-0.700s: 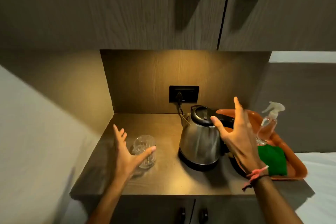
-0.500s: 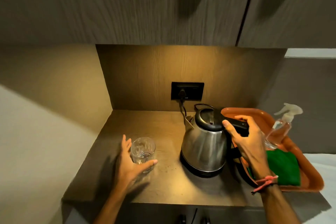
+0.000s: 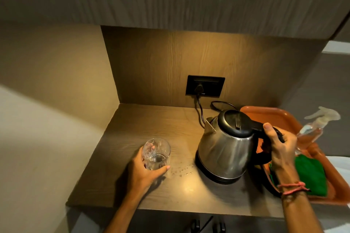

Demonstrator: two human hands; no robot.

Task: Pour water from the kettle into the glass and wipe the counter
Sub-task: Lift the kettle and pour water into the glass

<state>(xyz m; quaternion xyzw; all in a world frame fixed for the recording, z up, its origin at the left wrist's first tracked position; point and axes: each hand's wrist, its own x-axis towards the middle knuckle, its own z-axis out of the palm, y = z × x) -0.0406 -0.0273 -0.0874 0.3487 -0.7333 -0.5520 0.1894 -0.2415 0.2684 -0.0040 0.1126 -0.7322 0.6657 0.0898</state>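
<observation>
Both hands gripping, pour not yet begun, wiping not started.

Left hand wrapped around the glass at 8 o'clock of the counter, thumb in front, fingers behind; glass upright, possibly holding a little water, hard to tell. Right hand closed around the black handle of the kettle at 4 o'clock, thumb on top, wrist bent inward. Kettle leaning slightly, spout toward 10 o'clock, apparently just off or still touching its base; nothing flowing. Small droplets on the counter between glass and kettle. Further right, at 3 o'clock, an orange tray with a green cloth and a spray bottle, both untouched. Left to do, judging from this: lift, pour, then wipe.
</observation>
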